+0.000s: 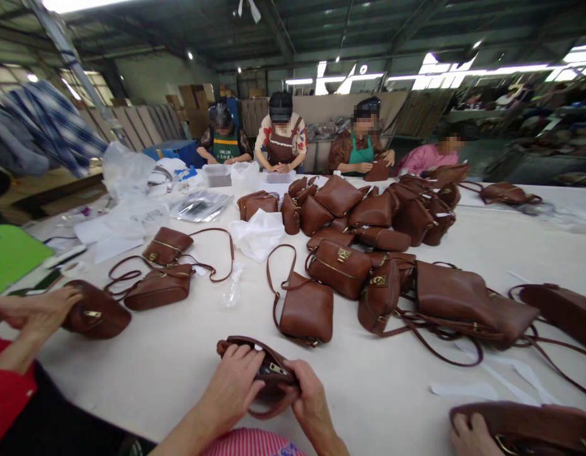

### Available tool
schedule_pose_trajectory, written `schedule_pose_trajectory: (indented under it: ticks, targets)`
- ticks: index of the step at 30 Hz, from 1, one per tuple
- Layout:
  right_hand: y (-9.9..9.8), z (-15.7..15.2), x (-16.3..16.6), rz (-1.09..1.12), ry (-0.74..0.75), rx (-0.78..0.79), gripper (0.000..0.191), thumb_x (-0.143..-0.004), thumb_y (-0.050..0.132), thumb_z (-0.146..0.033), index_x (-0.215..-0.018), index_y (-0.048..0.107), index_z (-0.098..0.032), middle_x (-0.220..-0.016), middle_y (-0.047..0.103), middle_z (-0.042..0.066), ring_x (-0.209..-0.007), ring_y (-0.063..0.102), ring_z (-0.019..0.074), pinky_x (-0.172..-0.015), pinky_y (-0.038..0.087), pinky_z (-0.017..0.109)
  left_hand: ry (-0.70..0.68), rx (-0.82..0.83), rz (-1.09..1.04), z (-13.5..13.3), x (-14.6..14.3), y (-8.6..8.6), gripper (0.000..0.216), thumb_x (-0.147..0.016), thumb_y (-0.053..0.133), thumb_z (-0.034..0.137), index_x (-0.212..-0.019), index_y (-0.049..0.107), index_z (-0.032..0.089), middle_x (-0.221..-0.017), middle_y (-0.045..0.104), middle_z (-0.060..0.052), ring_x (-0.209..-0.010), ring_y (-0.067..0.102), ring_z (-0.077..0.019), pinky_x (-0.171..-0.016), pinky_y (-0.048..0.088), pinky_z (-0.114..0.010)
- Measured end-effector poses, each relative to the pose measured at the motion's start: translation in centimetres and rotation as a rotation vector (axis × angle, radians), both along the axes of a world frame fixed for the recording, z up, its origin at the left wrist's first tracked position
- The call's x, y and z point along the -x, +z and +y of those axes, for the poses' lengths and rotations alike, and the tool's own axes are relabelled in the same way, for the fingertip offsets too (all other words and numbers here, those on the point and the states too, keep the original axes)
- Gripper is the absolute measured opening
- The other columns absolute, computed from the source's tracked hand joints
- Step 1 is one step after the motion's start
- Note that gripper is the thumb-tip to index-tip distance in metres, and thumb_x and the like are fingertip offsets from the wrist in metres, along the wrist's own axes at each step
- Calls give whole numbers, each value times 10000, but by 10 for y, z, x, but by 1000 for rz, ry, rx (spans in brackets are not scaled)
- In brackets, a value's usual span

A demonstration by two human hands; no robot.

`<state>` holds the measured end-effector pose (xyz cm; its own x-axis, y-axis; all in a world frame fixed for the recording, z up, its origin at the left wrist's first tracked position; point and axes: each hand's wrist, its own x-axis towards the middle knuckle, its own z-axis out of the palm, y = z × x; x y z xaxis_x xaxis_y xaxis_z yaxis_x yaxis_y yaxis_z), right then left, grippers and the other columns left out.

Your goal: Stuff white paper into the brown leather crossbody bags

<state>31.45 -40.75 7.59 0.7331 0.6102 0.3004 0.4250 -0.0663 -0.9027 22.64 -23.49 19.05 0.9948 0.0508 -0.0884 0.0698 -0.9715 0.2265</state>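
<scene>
A small brown leather bag lies at the near edge of the white table, its zipped opening facing up. My left hand grips the bag's left side, fingers curled over the rim. My right hand clasps the right side, thumb by the metal zip pull. A loop of the bag's strap hangs below between my hands.
Several brown bags are scattered and heaped across the table, with straps trailing. A co-worker's hands at the left rest on a bag; another hand holds a bag at bottom right. Several people work at the far end. White wrapping paper lies mid-table.
</scene>
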Motion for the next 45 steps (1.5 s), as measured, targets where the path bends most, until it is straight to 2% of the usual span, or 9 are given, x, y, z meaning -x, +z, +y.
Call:
schedule_pose_trajectory:
  ticks: [3,8,13,19,25,30,36,40,45]
  targets:
    - [2,1,1,0,-16,11,338,-763,550,-69,-1053,617,-229,-923,669,40,-857,631,215,-753,515,303,69,15,131,-5,-13,12,289,-896,546,312,-1124,646,165,-1145,659,-119,-1076,547,-313,-970,398,-510]
    - [7,3,-1,-47,-16,47,267,-776,571,-103,-1009,619,-225,-871,665,32,-808,626,212,-715,506,295,65,-28,286,-7,-29,29,482,-835,589,536,-1038,683,108,-1131,651,-185,-1081,546,-364,-972,384,-523]
    - [8,3,-2,-59,-37,66,275,-751,575,-91,-989,627,-218,-859,659,31,-795,615,205,-702,492,289,46,9,153,-15,-32,40,199,-893,558,316,-1003,650,178,-1056,668,-98,-1019,570,-292,-908,425,-441]
    - [9,2,-3,-149,-28,57,320,-764,514,-94,-1038,629,-212,-869,661,49,-792,610,216,-700,499,319,53,-64,186,-34,-43,25,98,-886,545,159,-929,633,170,-975,679,-94,-959,601,-290,-814,464,-409]
    - [11,0,-5,-183,5,65,419,-804,493,-117,-1201,581,-217,-987,677,80,-872,624,233,-770,522,363,169,22,159,-42,-39,10,146,-850,552,116,-968,623,163,-1006,680,-103,-962,603,-292,-835,460,-421]
    - [14,-2,-6,-238,102,115,468,-863,506,-179,-1331,494,-196,-1111,665,120,-966,617,260,-807,515,389,241,250,174,-33,-37,5,148,-814,520,75,-794,623,180,-882,684,-46,-876,625,-205,-783,460,-299]
    - [18,-8,-14,-361,25,224,228,-892,563,-194,-1111,619,-220,-942,720,69,-826,644,242,-713,487,361,182,81,299,-16,-55,29,111,-813,548,142,-832,653,170,-910,706,-112,-915,646,-298,-785,456,-386]
    - [9,-24,-22,-323,-62,224,404,-829,497,-59,-1169,616,-242,-1014,729,64,-890,669,238,-760,519,374,258,67,311,24,-57,40,140,-767,532,87,-782,642,172,-909,699,-122,-932,635,-313,-782,439,-396]
    - [-5,-35,-28,-302,-59,180,561,-739,431,-10,-1206,623,-256,-1085,726,57,-950,684,245,-810,559,412,366,233,306,62,-41,33,87,-695,548,128,-653,581,197,-716,638,-16,-754,615,-222,-671,420,-296]
